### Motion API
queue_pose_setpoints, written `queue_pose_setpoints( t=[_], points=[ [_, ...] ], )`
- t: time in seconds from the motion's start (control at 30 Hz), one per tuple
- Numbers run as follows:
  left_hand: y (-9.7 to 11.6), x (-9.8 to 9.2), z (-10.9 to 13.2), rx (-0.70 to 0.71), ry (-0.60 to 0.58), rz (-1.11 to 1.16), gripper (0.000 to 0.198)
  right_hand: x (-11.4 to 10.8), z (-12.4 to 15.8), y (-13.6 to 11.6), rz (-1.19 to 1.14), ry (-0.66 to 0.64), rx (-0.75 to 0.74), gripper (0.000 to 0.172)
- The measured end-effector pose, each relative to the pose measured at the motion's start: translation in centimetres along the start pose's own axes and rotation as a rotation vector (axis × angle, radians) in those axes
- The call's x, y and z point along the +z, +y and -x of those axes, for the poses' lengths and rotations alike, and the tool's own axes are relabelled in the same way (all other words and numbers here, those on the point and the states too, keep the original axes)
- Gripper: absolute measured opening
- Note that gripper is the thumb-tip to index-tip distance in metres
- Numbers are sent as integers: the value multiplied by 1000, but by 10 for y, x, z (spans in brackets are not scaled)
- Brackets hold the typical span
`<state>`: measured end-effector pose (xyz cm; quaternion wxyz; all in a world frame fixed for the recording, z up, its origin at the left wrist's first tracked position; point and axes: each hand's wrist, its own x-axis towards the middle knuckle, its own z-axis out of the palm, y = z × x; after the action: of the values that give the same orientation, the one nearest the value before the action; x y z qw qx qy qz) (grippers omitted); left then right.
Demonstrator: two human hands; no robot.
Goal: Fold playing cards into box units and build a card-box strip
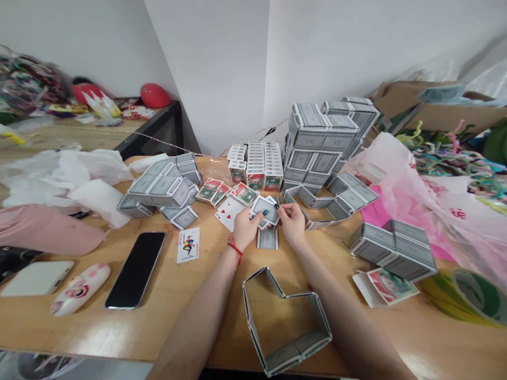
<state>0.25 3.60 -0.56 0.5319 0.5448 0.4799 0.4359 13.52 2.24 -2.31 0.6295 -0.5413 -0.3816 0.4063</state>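
Between my hands are a few playing cards [266, 210], grey-patterned backs facing up and slightly fanned. My left hand [246, 228] pinches their left side, with a thumb on top. The fingers of my right hand [291, 220] grip the right edge. Just below them a face-down card [268, 239] lies on the table. A heart-shaped ring of joined cards [287, 316] stands between my forearms. To the left lie a hearts card [227, 213], partly under a card box, and a joker card [188, 245].
Card boxes [255, 163] stand in rows at the back, beside a tall stack of card-built blocks [312, 142]. More card structures [162, 184] sit left and right. A phone [137, 269], a mouse [80, 289] and green-yellow tape [467, 295] lie nearer the front.
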Motion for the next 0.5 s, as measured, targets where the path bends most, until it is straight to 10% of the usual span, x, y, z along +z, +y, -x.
queue_pose_setpoints(
  t=[0.3, 0.5],
  points=[
    [-8, -1, -2, 140, 243, -278, 24, 0, 0, -1, 24, -28, -19, 30],
    [-13, -1, -5, 125, 199, -177, 28, -1, -1, -2, -2, -69, 19, 32]
  ],
)
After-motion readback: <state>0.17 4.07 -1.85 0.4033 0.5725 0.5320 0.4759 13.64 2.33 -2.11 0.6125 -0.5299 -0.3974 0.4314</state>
